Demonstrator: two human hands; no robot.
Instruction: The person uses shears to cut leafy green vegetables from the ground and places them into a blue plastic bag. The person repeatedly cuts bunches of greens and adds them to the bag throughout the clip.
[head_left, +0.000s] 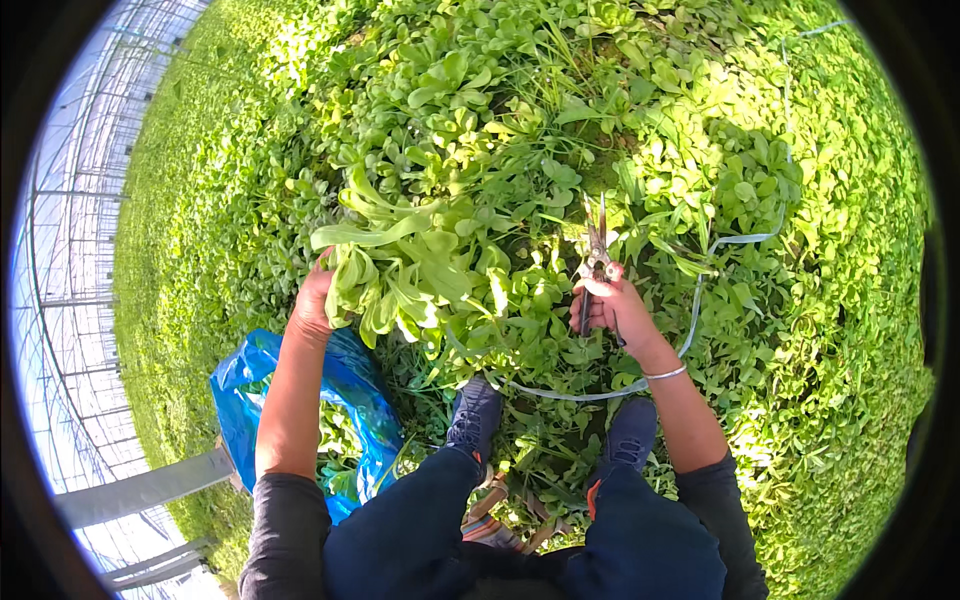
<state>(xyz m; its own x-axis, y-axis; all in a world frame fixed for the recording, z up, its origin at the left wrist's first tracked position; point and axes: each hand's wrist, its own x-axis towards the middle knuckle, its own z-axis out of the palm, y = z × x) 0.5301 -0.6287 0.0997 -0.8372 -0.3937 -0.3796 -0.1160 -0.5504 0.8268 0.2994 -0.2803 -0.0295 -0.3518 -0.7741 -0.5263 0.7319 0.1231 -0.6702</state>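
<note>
My left hand (316, 294) grips a bunch of leafy greens (397, 262) with long pale-green leaves, held above the plant bed. The leaves hide most of its fingers. In my right hand (611, 304) is a pair of pruning shears (598, 251), blades pointing away from me and slightly parted. One dark handle lies along my fingers. Low leafy plants (532, 292) grow between and beyond both hands. Below my left forearm, a blue plastic bag (251, 382) stands with its mouth spread, and green leaves (337, 435) lie inside it.
A pale hose or strap (696, 300) curves through the plants on the right and passes in front of my shoes (476, 409). A small seat with a striped cover (491, 531) is between my legs. At left are a grey metal beam (150, 491) and the greenhouse frame (75, 191).
</note>
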